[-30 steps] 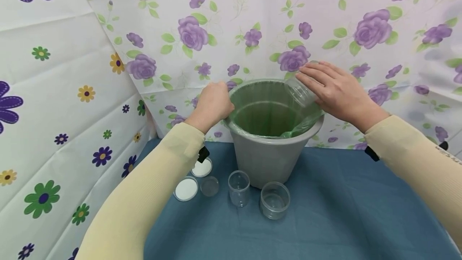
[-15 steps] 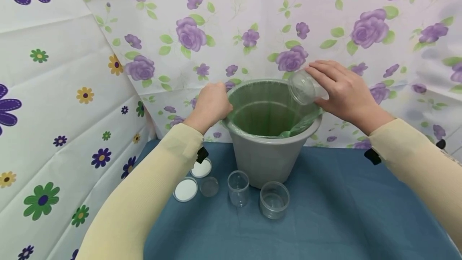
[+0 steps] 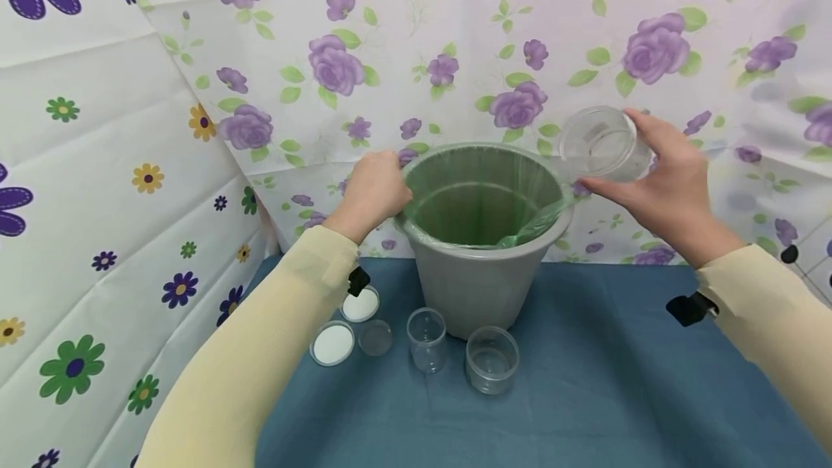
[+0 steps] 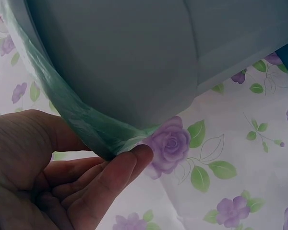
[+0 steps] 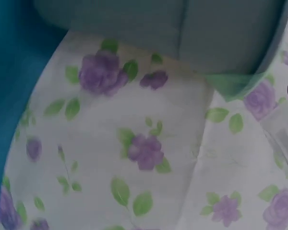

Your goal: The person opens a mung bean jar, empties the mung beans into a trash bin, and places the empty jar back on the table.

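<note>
In the head view my right hand (image 3: 676, 179) holds a clear plastic jar (image 3: 601, 146) between thumb and fingers. The jar is tilted sideways, just right of and above the rim of a grey bucket (image 3: 477, 280). A thin green bag (image 3: 536, 222) lines the bucket and folds over its rim. My left hand (image 3: 375, 190) grips the bucket's left rim. Seen from the left wrist, the thumb and fingers of that hand (image 4: 81, 177) pinch the overhanging green liner (image 4: 93, 127) at the rim. Only an edge of the jar (image 5: 281, 136) shows in the right wrist view.
Before the bucket stand a tall clear jar (image 3: 427, 341) and a shorter clear jar (image 3: 492, 363), both upright. Left of them lie two white lids (image 3: 333, 344) and a clear lid (image 3: 375, 338) on the blue cloth (image 3: 604, 381). Flowered sheets (image 3: 416, 56) hang behind and to the left.
My right hand has moved right with the jar, from over the bucket's right rim to outside it. The jar's mouth has turned more toward the head camera. My left hand keeps its hold.
</note>
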Available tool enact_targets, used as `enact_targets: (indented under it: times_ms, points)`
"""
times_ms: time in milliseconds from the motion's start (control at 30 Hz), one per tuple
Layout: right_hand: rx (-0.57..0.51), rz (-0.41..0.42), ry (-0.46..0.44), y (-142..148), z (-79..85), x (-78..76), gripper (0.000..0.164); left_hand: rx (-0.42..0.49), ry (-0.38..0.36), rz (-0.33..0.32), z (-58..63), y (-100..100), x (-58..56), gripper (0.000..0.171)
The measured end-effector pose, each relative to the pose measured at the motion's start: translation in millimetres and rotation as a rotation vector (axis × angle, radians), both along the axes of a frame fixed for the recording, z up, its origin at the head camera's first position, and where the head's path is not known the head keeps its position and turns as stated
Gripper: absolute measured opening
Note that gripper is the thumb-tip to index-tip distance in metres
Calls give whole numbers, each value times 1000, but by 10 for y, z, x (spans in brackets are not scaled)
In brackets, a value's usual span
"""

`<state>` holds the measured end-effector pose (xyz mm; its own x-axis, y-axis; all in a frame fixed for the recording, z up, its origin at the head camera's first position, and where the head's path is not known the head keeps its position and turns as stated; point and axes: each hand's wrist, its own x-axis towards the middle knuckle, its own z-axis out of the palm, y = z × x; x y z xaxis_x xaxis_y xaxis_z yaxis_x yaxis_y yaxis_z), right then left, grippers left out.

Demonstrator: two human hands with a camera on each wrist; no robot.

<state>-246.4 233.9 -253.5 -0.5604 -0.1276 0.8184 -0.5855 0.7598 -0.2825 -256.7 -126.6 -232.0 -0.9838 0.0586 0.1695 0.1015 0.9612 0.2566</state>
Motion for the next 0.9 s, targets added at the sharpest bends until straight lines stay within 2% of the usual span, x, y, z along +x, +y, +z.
enact_targets:
  times_ms: [100, 267, 367, 500, 600, 700, 800, 900]
  points:
    - [-130, 43, -18, -28, -4, 152, 89, 5, -20, 4, -4, -3, -2, 20]
    - [-315, 150, -104, -85, -47, 451, 77, 8, -30, -2, -13, -10, -13, 27]
    - [-405, 168, -158, -69, -97, 579, 72, 4, -17, -7, -12, -7, -19, 29]
    - [-446, 117, -231, 7, -219, 709, 73, 3, -3, 0, -8, -14, -10, 31]
    - [-454, 42, -300, 103, -422, 768, 73, 13, -7, -2, -14, -15, -6, 33]
    - [-459, -18, -389, 222, -714, 783, 72, 17, -5, -6, -25, -6, -8, 33]
    - [-458, -51, -486, 318, -1005, 789, 72, 15, 7, -8, -27, 6, -5, 34]
    - [-460, -65, -562, 341, -1229, 822, 73, 3, 14, -9, -26, 13, 2, 34]
